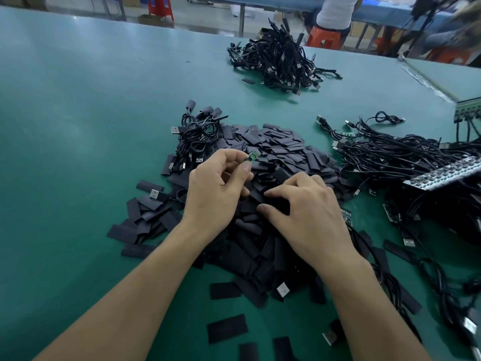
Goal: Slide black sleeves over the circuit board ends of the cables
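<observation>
While the left hand (216,188) is raised just above the heap, its thumb and forefinger pinch a small green circuit board (253,155), whose free end points up and away from the person; the cable behind it is hidden by the palm. The right hand (307,212) lies low on the pile of black sleeves (276,149), fingers curled down into it. Whether thumb and forefinger have closed on one sleeve cannot be told, since everything beneath them is black. The two hands are close together but not touching.

The sleeves spread across the middle of the green tabletop (78,113), with loose ones scattered toward the near edge. Just behind the left hand sits a small cluster of coiled cables (195,134). To the right lies a large tangle of cables (403,155) — some with bare green boards showing. Well apart, at the far side, is another bundle of cables (281,61). Beyond the tabletop a person (334,11) sits on an orange stool (322,37).
</observation>
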The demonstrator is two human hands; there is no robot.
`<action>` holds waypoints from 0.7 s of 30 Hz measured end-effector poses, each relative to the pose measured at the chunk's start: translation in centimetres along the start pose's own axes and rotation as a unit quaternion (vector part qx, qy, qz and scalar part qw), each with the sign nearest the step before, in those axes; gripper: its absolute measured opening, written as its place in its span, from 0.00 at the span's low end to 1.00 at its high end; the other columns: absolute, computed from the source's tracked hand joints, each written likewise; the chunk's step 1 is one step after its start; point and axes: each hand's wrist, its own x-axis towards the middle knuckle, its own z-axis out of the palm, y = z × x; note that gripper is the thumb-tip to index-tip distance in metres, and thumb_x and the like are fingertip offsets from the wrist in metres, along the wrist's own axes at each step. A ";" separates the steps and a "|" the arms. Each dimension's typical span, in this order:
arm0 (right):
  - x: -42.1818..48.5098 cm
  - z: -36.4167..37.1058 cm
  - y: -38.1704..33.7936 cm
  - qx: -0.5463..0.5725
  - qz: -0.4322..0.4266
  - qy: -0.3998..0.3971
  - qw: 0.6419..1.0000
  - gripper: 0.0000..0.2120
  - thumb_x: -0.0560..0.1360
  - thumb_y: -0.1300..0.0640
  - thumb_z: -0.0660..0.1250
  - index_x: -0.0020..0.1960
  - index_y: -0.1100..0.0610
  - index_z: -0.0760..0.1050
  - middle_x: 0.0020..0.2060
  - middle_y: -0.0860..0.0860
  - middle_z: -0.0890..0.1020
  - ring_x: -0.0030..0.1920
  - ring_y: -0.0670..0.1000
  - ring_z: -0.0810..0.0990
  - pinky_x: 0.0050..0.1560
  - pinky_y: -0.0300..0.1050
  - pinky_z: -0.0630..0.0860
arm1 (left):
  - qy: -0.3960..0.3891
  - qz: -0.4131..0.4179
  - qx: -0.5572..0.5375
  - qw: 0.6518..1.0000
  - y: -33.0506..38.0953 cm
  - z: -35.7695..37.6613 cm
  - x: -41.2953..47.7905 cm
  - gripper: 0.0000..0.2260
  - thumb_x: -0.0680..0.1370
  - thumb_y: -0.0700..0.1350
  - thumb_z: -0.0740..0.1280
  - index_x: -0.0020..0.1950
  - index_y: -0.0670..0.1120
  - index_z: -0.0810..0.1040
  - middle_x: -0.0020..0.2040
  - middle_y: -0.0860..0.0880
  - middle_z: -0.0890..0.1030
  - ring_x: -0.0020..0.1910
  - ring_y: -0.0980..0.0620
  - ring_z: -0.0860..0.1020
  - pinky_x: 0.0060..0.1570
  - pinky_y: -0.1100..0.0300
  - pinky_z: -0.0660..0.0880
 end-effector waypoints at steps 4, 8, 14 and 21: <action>-0.1 0.0 0.0 0.004 0.008 0.001 1.000 0.10 0.77 0.45 0.68 0.54 0.47 0.84 0.48 0.47 0.81 0.53 0.52 0.75 0.57 0.51 0.71 | 0.008 0.002 0.014 1.000 0.0 -0.1 0.0 0.09 0.81 0.41 0.67 0.47 0.56 0.76 0.38 0.57 0.84 0.28 0.56 0.81 0.35 0.68 0.75; 0.0 0.1 0.1 0.039 0.013 0.048 0.998 0.09 0.81 0.51 0.64 0.51 0.52 0.83 0.45 0.48 0.84 0.49 0.53 0.78 0.54 0.52 0.73 | 0.008 0.002 0.019 1.000 0.1 -0.1 -0.1 0.08 0.80 0.43 0.69 0.47 0.56 0.75 0.38 0.54 0.85 0.30 0.56 0.83 0.35 0.66 0.76; 0.2 0.1 0.3 0.137 0.000 0.061 0.989 0.05 0.80 0.53 0.66 0.49 0.50 0.81 0.38 0.41 0.80 0.45 0.46 0.75 0.44 0.46 0.72 | -0.057 0.015 -0.001 0.998 0.1 -0.2 -0.3 0.06 0.78 0.43 0.70 0.48 0.53 0.76 0.38 0.51 0.85 0.33 0.51 0.84 0.39 0.52 0.81; 0.1 0.4 0.2 0.169 -0.030 0.078 0.982 0.12 0.74 0.48 0.72 0.57 0.46 0.79 0.41 0.42 0.79 0.43 0.45 0.77 0.44 0.45 0.76 | -0.077 -0.008 -0.041 0.996 0.2 0.0 -0.4 0.08 0.77 0.43 0.71 0.49 0.55 0.76 0.36 0.51 0.85 0.32 0.51 0.82 0.35 0.57 0.79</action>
